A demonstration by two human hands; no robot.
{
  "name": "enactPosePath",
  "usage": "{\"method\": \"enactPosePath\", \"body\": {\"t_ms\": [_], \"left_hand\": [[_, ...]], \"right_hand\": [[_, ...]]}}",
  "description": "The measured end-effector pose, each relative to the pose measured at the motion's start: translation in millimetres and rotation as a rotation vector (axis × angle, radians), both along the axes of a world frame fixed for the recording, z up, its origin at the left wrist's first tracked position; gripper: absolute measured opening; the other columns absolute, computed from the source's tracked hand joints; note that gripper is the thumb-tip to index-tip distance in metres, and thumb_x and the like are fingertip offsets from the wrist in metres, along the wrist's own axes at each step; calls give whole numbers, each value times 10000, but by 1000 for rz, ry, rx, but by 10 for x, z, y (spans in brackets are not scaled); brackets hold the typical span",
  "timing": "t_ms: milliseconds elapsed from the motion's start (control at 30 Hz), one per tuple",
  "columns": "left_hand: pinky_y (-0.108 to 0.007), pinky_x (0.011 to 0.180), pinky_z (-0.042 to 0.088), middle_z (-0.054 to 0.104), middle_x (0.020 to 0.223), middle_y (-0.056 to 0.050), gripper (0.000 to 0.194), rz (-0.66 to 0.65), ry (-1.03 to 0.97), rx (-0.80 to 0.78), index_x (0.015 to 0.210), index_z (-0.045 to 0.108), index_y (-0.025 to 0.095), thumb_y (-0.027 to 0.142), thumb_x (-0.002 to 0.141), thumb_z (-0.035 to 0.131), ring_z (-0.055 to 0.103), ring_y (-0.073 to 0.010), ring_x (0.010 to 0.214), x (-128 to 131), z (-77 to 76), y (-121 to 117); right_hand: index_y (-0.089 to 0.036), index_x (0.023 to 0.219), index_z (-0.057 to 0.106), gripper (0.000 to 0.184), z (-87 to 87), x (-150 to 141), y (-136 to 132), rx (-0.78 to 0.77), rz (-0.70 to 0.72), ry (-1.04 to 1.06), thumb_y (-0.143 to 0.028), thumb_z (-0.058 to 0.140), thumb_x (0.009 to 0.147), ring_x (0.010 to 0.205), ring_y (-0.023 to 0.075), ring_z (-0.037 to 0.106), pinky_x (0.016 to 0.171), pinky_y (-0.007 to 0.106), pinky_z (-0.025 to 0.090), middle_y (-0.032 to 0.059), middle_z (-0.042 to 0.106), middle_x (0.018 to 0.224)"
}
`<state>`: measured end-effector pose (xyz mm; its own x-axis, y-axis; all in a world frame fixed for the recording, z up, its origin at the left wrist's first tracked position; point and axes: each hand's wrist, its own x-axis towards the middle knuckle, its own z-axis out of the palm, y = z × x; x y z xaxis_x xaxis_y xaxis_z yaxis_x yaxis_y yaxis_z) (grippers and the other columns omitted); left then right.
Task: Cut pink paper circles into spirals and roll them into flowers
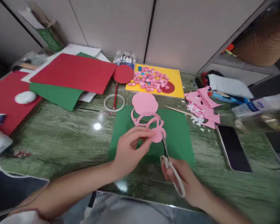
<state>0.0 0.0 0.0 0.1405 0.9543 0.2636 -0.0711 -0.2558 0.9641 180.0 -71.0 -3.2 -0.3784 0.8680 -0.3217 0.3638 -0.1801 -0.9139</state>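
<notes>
At the lower centre of the frame, gripping slim metal scissors with white loop handles in the right hand, closed round the loops. Slightly left and above, pinching a small round piece of pink paper between thumb and fingertips of the left hand, with the blades against its right edge. Not possible to tell the gap between the blades.

For a smooth curve, best to hold the scissors nearly steady and feed the paper round into them, in long, unhurried snips. Shift the pinch often and keep the left fingertips off the cutting line. Work well above the large green rectangular sheet at the centre, so as not to nick it. Keep the thin curling pink paper strips, just beyond the fingertips, from drifting between the blades; impossible to say whether joined to the held piece.

Farther off, mind the wide rounded pink paper shape above centre. At upper centre, avoid jostling the small pink pellets on the yellow sheet.
</notes>
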Motion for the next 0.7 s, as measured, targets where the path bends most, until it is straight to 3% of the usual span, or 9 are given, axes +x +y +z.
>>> {"method": "enactPosePath", "body": {"t_ms": [233,700], "left_hand": [[-208,754,529,679,848,-21,192,26,12,3,856,714,211,70,764,621,626,-107,858,-26,9,42],[-263,746,533,633,1001,-64,281,-15,-29,-31,993,674,209,67,760,606,616,-158,935,13,-43,12]], "right_hand": [[-201,663,372,483,-19,-7,18,-3,13,10,-625,295,881,520,100,309,486,241,235,-39,358,589],[-200,667,373,502,-61,9,4,41,24,-22,-655,290,863,517,99,306,493,240,242,-43,361,580]]}}
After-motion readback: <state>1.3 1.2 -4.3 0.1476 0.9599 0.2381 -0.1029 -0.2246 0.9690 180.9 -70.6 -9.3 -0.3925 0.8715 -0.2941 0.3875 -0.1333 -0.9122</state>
